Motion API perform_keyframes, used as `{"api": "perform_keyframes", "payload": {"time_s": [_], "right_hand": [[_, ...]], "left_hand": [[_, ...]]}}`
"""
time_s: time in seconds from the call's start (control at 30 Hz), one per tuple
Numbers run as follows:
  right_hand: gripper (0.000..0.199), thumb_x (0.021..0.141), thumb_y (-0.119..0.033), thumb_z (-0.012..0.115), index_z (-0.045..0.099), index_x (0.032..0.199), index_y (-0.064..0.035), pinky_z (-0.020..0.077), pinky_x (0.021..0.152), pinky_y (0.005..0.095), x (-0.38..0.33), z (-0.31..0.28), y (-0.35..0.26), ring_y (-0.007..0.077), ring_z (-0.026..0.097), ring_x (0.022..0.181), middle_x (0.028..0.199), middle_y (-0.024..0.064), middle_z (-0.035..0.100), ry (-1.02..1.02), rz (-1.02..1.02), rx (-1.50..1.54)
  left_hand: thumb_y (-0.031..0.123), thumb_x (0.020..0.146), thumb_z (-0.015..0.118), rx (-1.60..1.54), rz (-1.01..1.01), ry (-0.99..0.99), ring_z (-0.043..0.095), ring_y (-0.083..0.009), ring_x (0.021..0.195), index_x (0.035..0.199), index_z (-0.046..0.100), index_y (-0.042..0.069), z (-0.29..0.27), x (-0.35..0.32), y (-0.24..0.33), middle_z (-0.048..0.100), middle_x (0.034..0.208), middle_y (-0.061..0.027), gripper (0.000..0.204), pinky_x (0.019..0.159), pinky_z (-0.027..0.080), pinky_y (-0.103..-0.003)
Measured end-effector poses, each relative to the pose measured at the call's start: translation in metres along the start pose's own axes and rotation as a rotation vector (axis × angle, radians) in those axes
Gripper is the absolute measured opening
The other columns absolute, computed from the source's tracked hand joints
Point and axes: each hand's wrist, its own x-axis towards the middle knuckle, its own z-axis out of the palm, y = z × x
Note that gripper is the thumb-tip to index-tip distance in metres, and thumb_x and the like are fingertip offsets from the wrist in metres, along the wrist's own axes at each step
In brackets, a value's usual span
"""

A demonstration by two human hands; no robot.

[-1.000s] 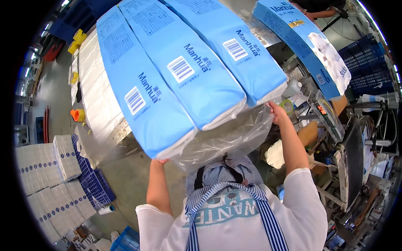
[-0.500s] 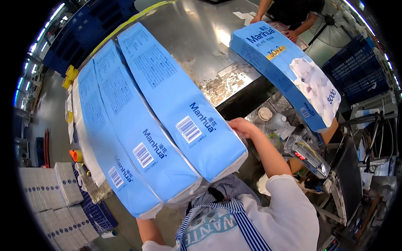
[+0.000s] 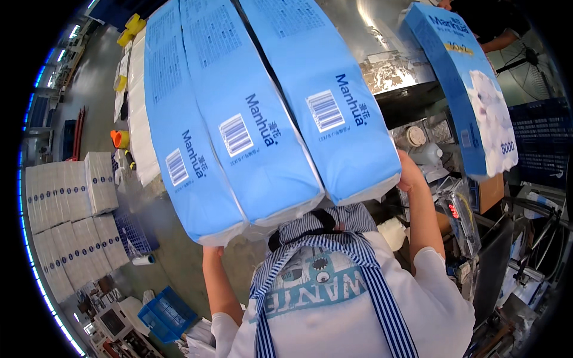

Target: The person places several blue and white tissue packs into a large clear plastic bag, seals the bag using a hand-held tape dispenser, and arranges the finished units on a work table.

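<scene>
Apparently steadying three blue packs at twelve o'clock, right hand curled at their four o'clock, left hand half-hidden at seven, closure unclear. Calls next for even support.

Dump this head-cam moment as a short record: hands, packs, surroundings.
left_hand: left hand at near end of left blue pack, fingers partly hidden
right_hand: right hand at near right corner of right blue pack, fingers partly hidden
between: middle blue pack
packs_alignment: three side by side, lengthwise away from wearer
right_side: separate blue pack
left_side: white wrapped stacks
lower_left: blue crate
</scene>
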Motion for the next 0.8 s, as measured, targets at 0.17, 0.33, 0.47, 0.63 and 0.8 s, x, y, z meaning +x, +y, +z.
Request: {"api": "perform_keyframes", "payload": {"time_s": [0.17,0.33,0.47,0.63,0.8], "right_hand": [[0.033,0.085,-0.012,0.053,0.050,0.119,-0.0088,0.0514,0.066,0.0281,-0.014,0.013,0.005,0.0125,0.060,0.086,0.100,0.0033,0.060,0.190,-0.039,-0.214],[0.035,0.086,-0.007,0.048,0.048,0.121,-0.0065,0.0519,0.068,0.0294,-0.002,0.021,0.010,0.0152,0.059,0.089,0.102,0.0059,0.060,0.294,-0.111,0.056],[0.035,0.087,-0.004,0.046,0.048,0.121,-0.0032,0.0521,0.072,0.0296,0.041,0.014,0.023,0.0171,0.060,0.090,0.103,0.0093,0.060,0.199,-0.190,0.585],[0.035,0.086,-0.002,0.046,0.048,0.120,-0.0013,0.0522,0.073,0.0298,0.081,0.014,0.017,0.0181,0.060,0.091,0.104,0.0113,0.059,0.218,-0.403,0.344],[0.038,0.082,0.003,0.045,0.048,0.120,0.0018,0.0507,0.079,0.0307,0.033,-0.015,-0.024,0.0197,0.059,0.094,0.108,0.0148,0.058,0.122,-0.430,0.273]], "left_hand": [[0.024,0.090,0.047,-0.127,-0.190,-0.021,0.060,-0.0151,0.070,0.112,0.052,0.006,-0.003,-0.011,-0.006,0.061,0.092,-0.0053,0.029,0.054,0.051,-0.023],[0.024,0.089,0.046,-0.635,-0.400,-0.081,0.060,-0.0194,0.090,0.118,0.048,0.006,0.022,-0.026,0.048,0.059,0.107,-0.0079,0.034,0.067,0.053,-0.027],[0.025,0.089,0.047,-0.797,-0.321,-0.324,0.058,-0.0220,0.097,0.120,0.046,0.005,0.042,0.006,0.070,0.055,0.113,-0.0101,0.036,0.075,0.051,-0.032],[0.023,0.089,0.048,-0.895,-0.325,-0.367,0.056,-0.0241,0.100,0.121,0.045,0.005,0.050,0.038,0.071,0.053,0.117,-0.0117,0.038,0.079,0.050,-0.035],[0.022,0.088,0.049,-0.884,-0.298,-0.226,0.055,-0.0262,0.103,0.123,0.044,0.004,0.006,0.016,0.069,0.051,0.120,-0.0134,0.040,0.083,0.049,-0.038]]}}
